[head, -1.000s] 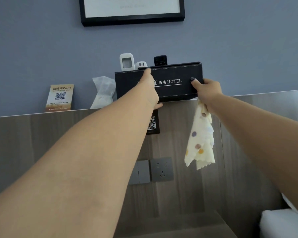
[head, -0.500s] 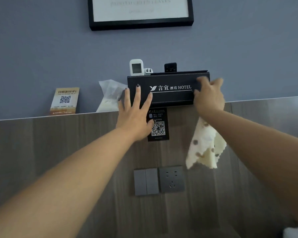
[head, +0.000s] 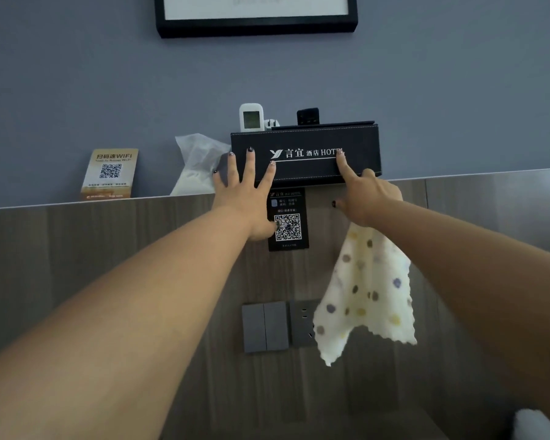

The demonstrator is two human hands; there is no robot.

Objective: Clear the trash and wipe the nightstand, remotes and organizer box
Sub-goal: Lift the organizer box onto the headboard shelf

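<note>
- WiFi QR card is standing at the far left of the headboard ledge, well clear of the hands; crumpled clear plastic bag is sitting just left of the box, touching its end, so trash is not cleared yet.
- Left hand is now lying flat, fingers spread and straight on the front left of the organizer box; a second ago it was reaching over the top edge. Reads as pushing the box square against the wall.
- White AC remote and black remote are sticking up out of the box.
- Right hand is pressing the box front with an extended index finger, other fingers curling round the dotted cloth, which is hanging below. A second ago it was gripping the right end.
- Judgement: box is being re-seated, wiping likely finishing.
</note>
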